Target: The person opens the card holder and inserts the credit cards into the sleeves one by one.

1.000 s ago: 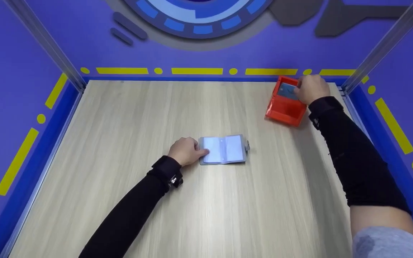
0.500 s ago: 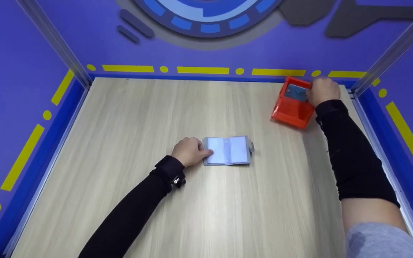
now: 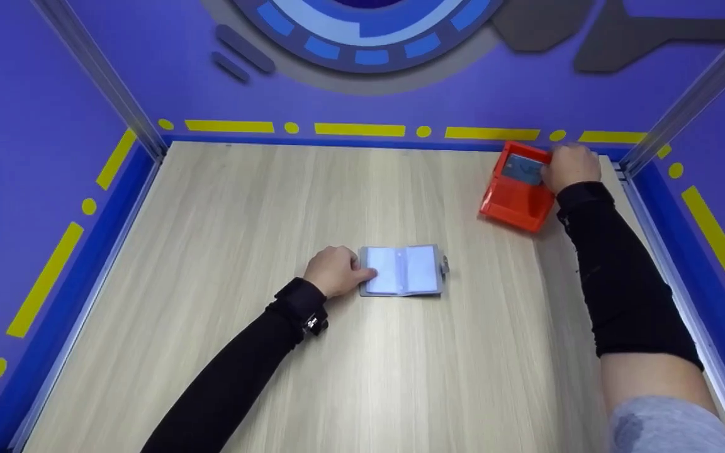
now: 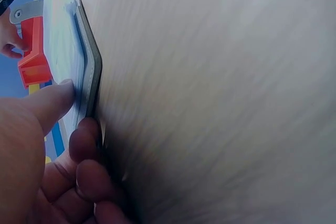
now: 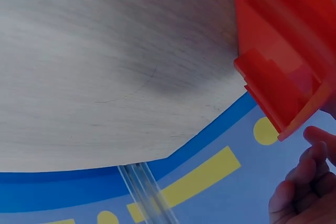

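Head: hardly any shift this past second, so work looks paused, left hand [image 3: 335, 270] at booklet [image 3: 419, 270]'s 9 o'clock, right hand [image 3: 573, 168] at red box [image 3: 517, 198], booklet's 2 o'clock; left wrist: thumb-and-finger pinch on booklet; right wrist: curled fingers, 4 o'clock, hold unclear.

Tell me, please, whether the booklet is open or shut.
Open: the booklet lies spread, with pale pages facing up on both halves.
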Available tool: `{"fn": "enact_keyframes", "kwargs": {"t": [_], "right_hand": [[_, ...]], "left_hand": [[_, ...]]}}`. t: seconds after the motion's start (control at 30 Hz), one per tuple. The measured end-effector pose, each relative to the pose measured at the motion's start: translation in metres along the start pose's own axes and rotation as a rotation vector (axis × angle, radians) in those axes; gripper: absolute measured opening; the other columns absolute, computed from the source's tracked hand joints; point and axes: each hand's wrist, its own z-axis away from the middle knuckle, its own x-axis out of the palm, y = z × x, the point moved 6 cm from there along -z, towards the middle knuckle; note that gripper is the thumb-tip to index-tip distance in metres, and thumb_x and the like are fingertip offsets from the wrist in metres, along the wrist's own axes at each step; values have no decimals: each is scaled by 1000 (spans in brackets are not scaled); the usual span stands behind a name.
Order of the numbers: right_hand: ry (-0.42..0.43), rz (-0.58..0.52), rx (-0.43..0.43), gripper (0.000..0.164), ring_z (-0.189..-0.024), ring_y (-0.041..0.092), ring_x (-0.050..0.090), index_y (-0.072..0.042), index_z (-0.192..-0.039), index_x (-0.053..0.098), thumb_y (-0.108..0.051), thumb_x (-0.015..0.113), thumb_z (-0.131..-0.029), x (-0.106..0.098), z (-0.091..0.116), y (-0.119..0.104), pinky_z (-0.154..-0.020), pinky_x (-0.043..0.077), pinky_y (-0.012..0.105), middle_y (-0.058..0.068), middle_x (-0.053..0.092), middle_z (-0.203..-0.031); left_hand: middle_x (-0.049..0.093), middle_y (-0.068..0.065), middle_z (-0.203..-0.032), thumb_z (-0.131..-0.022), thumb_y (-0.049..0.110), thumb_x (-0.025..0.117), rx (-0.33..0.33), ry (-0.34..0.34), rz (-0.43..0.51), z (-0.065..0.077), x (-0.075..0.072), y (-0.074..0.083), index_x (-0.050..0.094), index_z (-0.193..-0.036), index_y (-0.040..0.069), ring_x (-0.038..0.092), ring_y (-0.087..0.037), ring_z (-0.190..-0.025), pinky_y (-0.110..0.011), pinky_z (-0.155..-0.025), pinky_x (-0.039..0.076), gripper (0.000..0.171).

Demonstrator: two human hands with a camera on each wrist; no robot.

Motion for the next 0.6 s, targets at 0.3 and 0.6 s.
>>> {"fn": "enact_keyframes", "kwargs": {"t": [0.3, 0.6], "right_hand": [[-73, 3, 33, 33, -108, 56, 64, 12, -117, 68, -18, 69, -103, 3, -1, 3, -106, 49, 69, 37, 70, -115], [-117, 20, 28, 37, -110, 60, 64, 14, -126, 63, -14, 66, -102, 4, -5, 1, -105, 49, 73, 41, 68, -120]], "left_hand": [[48, 10, -60, -96, 52, 83, -18, -20, 2, -2, 1, -1, 53, -60, 22, 48, -14, -62, -31, -60, 36, 56], [49, 10, -61, -96, 52, 83, -6, -11, 6, -1, -2, -1, 54, -60, 22, 49, -14, -63, -31, -61, 36, 54]]}}
